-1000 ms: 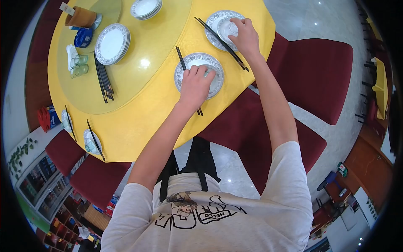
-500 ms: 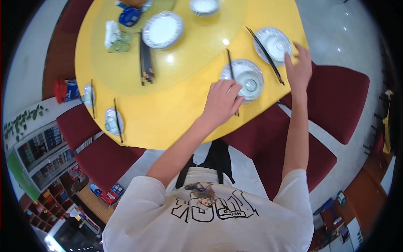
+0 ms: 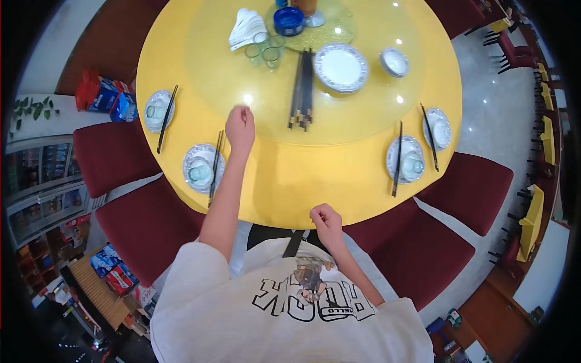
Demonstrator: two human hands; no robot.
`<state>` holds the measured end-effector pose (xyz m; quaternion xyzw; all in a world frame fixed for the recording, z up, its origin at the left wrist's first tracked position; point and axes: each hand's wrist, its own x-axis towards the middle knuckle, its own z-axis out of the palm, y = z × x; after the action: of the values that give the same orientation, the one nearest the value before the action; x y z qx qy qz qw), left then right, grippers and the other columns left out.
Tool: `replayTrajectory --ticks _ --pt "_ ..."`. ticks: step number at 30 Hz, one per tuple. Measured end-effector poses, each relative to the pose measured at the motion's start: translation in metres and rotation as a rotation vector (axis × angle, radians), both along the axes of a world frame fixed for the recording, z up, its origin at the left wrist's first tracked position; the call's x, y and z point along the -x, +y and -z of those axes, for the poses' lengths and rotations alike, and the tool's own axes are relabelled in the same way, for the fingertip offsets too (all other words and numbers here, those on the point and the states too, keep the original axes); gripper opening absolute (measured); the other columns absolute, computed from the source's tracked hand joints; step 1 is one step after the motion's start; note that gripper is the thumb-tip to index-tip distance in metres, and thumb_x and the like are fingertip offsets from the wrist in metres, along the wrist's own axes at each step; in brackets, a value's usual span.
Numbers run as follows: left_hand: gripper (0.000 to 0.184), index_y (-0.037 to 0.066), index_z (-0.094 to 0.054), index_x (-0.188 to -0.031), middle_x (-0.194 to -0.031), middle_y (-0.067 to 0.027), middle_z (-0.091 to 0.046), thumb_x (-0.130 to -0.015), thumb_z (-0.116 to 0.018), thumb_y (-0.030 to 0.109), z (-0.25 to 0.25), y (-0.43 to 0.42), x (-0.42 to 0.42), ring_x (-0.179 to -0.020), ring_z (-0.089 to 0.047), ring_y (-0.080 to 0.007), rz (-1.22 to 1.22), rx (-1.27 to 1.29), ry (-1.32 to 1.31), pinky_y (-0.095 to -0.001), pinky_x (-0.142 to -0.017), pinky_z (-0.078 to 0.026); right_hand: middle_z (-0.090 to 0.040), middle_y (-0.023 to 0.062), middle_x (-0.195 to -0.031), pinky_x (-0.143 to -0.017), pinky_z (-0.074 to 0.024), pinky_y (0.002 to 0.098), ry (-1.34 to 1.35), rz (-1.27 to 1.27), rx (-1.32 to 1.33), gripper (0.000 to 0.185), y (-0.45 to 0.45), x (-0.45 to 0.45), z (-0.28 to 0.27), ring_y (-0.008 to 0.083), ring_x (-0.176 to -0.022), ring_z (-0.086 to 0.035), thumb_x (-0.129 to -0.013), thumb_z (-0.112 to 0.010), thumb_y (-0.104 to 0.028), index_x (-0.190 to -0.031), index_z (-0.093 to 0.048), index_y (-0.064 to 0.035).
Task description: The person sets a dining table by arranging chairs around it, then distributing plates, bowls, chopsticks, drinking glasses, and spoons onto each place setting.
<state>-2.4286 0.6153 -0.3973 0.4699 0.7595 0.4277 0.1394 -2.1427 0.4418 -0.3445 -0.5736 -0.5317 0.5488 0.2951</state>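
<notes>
My left hand (image 3: 240, 127) is raised over the near-left rim of the glass turntable (image 3: 272, 130), its fingers curled closed with nothing visible in them. Near the table's front edge, my right hand (image 3: 327, 222) is also closed and shows no object. To the left of my left hand lies a patterned plate (image 3: 187, 158) with a bowl, a green glass (image 3: 198, 174) and black chopsticks (image 3: 216, 168). A bundle of chopsticks (image 3: 301, 91) rests on the turntable beside a stack of plates (image 3: 341, 68).
On the turntable are stacked bowls (image 3: 394, 62), several green glasses (image 3: 272, 58), white spoons (image 3: 247, 29) and a blue ashtray (image 3: 288, 22). More place settings sit at far left (image 3: 159, 111) and on the right (image 3: 405, 158). Red chairs (image 3: 417, 254) surround the yellow table (image 3: 278, 202).
Both hands have left the two right-hand settings. The view has turned left; my left hand now hangs over the turntable's edge, and my right hand has drawn back toward my body and closed.
</notes>
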Motion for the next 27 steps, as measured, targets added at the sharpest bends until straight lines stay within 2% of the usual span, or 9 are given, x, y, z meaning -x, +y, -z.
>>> replayTrajectory --ticks 2,5,7,9,13,15,20,27 --pt "0.015 0.006 -0.061 -0.096 -0.085 -0.0099 -0.060 -0.083 -0.057 0.012 0.024 0.040 0.045 -0.072 -0.059 -0.0254 -0.002 0.002 -0.004 -0.0370 -0.066 -0.047 -0.060 0.0043 -0.071 -0.057 -0.0429 0.0244 0.054 0.049 0.306 0.019 -0.015 0.032 0.010 0.0092 -0.064 -0.054 -0.090 -0.058 -0.013 -0.078 -0.060 0.0013" --pt "0.020 0.007 -0.061 -0.100 -0.090 -0.0091 -0.060 -0.081 -0.059 0.014 0.038 0.099 0.083 -0.080 -0.060 -0.0250 0.036 0.006 0.086 -0.0371 -0.071 -0.048 -0.062 0.0022 -0.075 -0.059 -0.0432 0.0215 0.075 0.065 0.380 0.018 -0.034 0.063 0.032 0.0076 -0.065 -0.054 -0.092 -0.056 -0.012 -0.081 -0.059 0.0014" --pt "0.023 0.008 -0.061 -0.102 -0.093 -0.0093 -0.059 -0.081 -0.060 0.015 0.037 0.132 0.099 -0.085 -0.060 -0.0253 0.079 0.045 0.087 -0.0373 -0.074 -0.048 -0.062 0.0025 -0.076 -0.060 -0.0442 0.0217 0.069 0.086 0.416 0.014 -0.037 0.084 0.017 0.0077 -0.066 -0.056 -0.091 -0.056 -0.011 -0.085 -0.060 0.0006" --pt "0.030 0.009 -0.060 -0.107 -0.104 -0.0091 -0.057 -0.079 -0.064 0.018 0.038 0.164 0.108 -0.098 -0.055 -0.0267 0.079 0.034 0.325 -0.0381 -0.080 -0.047 -0.062 0.0026 -0.073 -0.059 -0.0442 0.0221 -0.034 0.102 0.404 0.014 -0.035 0.097 0.005 0.0075 -0.067 -0.056 -0.089 -0.059 -0.013 -0.087 -0.062 0.0002" --pt "0.036 0.009 -0.059 -0.111 -0.113 -0.0090 -0.054 -0.078 -0.068 0.022 0.038 0.205 0.125 -0.105 -0.051 -0.0282 0.157 0.101 0.471 -0.0408 -0.084 -0.045 -0.063 0.0037 -0.077 -0.061 -0.0456 0.0232 -0.102 0.168 0.414 0.011 -0.037 0.101 0.011 0.0088 -0.069 -0.058 -0.088 -0.059 -0.011 -0.089 -0.062 -0.0003" --pt "0.048 0.011 -0.055 -0.121 -0.116 -0.0091 -0.053 -0.077 -0.070 0.024 0.035 0.215 0.129 -0.109 -0.050 -0.0284 0.213 0.154 0.557 -0.0413 -0.086 -0.045 -0.064 0.0042 -0.079 -0.064 -0.0462 0.0236 -0.114 0.243 0.407 0.011 -0.038 0.100 0.016 0.0095 -0.071 -0.058 -0.088 -0.059 -0.010 -0.090 -0.062 0.0001" --pt "0.048 0.011 -0.056 -0.119 -0.116 -0.0084 -0.053 -0.076 -0.072 0.027 0.031 0.227 0.136 -0.109 -0.050 -0.0271 0.301 0.175 0.621 -0.0419 -0.088 -0.043 -0.064 0.0042 -0.079 -0.067 -0.0461 0.0238 -0.059 0.321 0.418 0.010 -0.037 0.110 0.022 0.0095 -0.074 -0.058 -0.088 -0.058 -0.009 -0.092 -0.061 0.0004" --pt "0.040 0.010 -0.059 -0.109 -0.110 -0.0072 -0.056 -0.076 -0.072 0.028 0.033 0.231 0.135 -0.104 -0.051 -0.0264 0.306 0.210 0.601 -0.0417 -0.085 -0.043 -0.063 0.0023 -0.081 -0.061 -0.0432 0.0208 -0.084 0.333 0.420 0.007 -0.045 0.117 0.017 0.0077 -0.070 -0.056 -0.089 -0.056 -0.008 -0.092 -0.059 -0.0023"
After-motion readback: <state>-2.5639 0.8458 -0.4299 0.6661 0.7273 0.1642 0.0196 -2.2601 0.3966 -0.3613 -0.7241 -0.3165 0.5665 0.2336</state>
